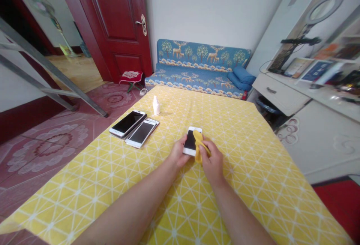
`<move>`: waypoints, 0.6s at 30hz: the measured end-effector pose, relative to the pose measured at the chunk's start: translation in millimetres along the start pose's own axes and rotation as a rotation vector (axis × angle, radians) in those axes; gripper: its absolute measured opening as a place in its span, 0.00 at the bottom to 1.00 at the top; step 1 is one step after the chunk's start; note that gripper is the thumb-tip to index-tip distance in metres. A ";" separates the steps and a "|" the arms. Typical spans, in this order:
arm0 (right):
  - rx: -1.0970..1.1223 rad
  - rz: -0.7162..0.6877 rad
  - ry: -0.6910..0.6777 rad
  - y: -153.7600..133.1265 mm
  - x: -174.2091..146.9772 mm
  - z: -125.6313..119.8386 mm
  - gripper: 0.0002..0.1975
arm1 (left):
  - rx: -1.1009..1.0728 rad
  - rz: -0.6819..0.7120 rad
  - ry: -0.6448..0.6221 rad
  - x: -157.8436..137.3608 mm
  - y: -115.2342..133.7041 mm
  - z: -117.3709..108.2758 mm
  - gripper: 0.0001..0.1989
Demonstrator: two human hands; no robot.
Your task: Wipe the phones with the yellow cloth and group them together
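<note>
A white smartphone (189,142) with a dark screen is held over the table by my left hand (179,152), which grips it along its left side. My right hand (212,159) is closed on a yellow cloth (198,144) and presses it against the right part of the phone's screen. The cloth covers that side of the phone. To the left, a larger white-framed phone (128,122) and another white phone (142,132) lie side by side, screens up. A small white bottle (156,106) stands upright just beyond them.
The table wears a yellow patterned tablecloth (174,200). Beyond its far edge is a blue sofa (194,73). A cluttered white desk (284,93) stands at the right, a metal ladder (66,70) at the left. A small stool (131,76) sits by the red door (118,23).
</note>
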State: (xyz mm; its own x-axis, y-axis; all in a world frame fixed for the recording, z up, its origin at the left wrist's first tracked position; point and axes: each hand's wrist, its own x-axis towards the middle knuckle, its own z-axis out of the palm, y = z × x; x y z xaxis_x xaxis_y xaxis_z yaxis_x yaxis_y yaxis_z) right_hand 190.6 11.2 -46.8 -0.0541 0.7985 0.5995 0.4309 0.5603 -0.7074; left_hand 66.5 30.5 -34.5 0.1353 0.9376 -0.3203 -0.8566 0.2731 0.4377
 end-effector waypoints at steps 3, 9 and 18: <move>0.038 -0.057 0.029 -5.0 -0.4 -0.5 0.06 | 0.115 0.081 -0.003 -1.7 -4.2 -1.6 0.10; 0.135 0.065 0.266 -6.8 2.9 -7.2 0.08 | 0.472 0.234 -0.182 -3.3 -9.2 -8.3 0.16; 0.606 0.325 0.299 -3.5 5.6 -14.0 0.11 | 0.686 0.106 -0.240 -4.9 -3.5 -10.4 0.20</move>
State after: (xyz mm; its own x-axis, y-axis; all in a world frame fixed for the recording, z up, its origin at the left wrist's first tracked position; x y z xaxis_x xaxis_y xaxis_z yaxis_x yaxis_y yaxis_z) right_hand 201.4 10.6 -35.7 0.2755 0.8991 0.3402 -0.1925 0.3983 -0.8968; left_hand 63.7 22.7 -43.2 0.2418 0.9662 -0.0891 -0.3778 0.1784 0.9085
